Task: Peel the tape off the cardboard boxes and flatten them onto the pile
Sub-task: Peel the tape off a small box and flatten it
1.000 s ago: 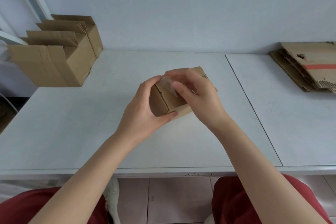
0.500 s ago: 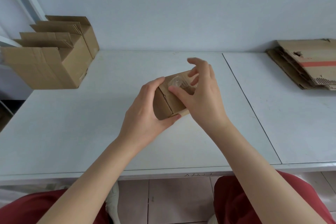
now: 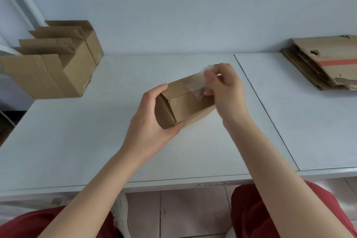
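The right grip (image 3: pixel 226 91), just right of the frame's centre, is blurred, but its fingertips pinch a strip of clear tape (image 3: pixel 197 85). The strip's far end is lifted off the cardboard, while its near end is stuck to the top face of the small box (image 3: pixel 185 104). The left grip (image 3: pixel 148 121) clasps the box's left end, with the thumb curled over the top edge and the fingers wrapped under the bottom corner. The box sits in the middle of the frame, slanting up to the right, its near-left end flap folded shut. I cannot tell whether its underside touches the white worktop (image 3: pixel 96 131) or is just above it.

At the upper left of the frame, a cluster of open boxes (image 3: pixel 58 67) stands on the worktop with flaps raised. At the right edge, well apart from the hands, lies the pile of flattened cardboard (image 3: pixel 328 63); its top sheet carries a red stripe. A thin seam runs down the worktop between the hands and the pile. Along the bottom of the frame, red trousers (image 3: pixel 260 208) and floor tiles (image 3: pixel 173 212) show below the worktop's front edge.
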